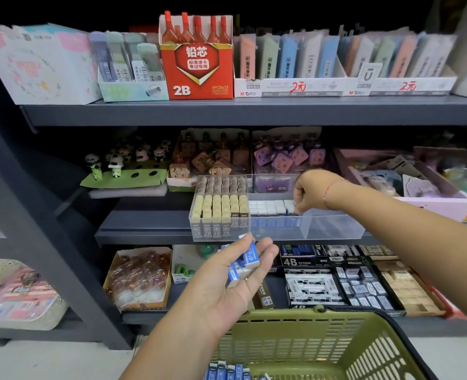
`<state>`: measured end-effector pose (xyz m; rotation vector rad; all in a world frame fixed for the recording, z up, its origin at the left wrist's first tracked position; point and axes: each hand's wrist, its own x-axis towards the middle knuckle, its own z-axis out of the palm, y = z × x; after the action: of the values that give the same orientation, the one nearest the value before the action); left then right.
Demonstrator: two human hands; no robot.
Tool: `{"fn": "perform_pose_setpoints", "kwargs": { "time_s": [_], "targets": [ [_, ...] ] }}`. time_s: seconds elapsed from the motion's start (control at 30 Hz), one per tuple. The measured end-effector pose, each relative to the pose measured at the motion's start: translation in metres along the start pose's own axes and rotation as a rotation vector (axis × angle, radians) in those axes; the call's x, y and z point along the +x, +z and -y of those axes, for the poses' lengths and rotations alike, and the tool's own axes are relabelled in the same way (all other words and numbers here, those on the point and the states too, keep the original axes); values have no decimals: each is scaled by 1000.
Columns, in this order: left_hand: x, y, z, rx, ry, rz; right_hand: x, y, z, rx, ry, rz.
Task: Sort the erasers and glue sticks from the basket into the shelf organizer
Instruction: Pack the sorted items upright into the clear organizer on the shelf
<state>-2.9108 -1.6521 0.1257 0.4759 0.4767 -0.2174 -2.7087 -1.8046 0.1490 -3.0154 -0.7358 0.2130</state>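
The left hand (226,286), palm up, cups several blue-and-white rectangular erasers (244,261), the top one's long axis pointing toward the shelf. The right hand (309,192) pinches 1 eraser (292,212) inside the clear plastic organizer (336,229).

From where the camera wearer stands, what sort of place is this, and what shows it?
Most likely a stationery shop: handwritten price marks, shelves packed with boxed erasers and 2B lead refills, and a green shopping basket below.
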Motion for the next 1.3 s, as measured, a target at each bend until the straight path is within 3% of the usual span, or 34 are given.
{"fn": "perform_pose_setpoints", "kwargs": {
  "time_s": [0.3, 0.4, 0.47, 0.57, 0.67, 0.87, 0.93, 1.07, 1.2, 1.3],
  "targets": [
    [-3, 0, -1, 1, 9, -13, -5, 0, 3, -56, 11, -10],
    [-1, 0, -1, -13, 22, -37, -18, -3, 9, -50, -31, -153],
    [0, 0, -1, -39, 35, -55, -36, -4, 22, 236, -123, -221],
    [1, 2, -1, -22, 43, -60, -70, 1, 51, 836, -341, 48],
    [1, 2, 1, 54, 49, -56, -84, 15, 66, 916, -417, 134],
    [3, -2, 0, 4, 95, -112, -81, 17, 68, 1087, -372, 29],
    [4, -3, -2, -41, 104, -161, -70, 8, 56, 1164, -275, -89],
    [5, -5, -5, -44, 111, -167, -35, -3, 29, 987, -125, -296],
    [8, -4, -4, -29, 93, -173, -13, 16, 37, 493, -182, -217],
    [8, -5, -5, -15, 64, -164, -1, 26, 44, 366, -235, -211]
  ]
}}
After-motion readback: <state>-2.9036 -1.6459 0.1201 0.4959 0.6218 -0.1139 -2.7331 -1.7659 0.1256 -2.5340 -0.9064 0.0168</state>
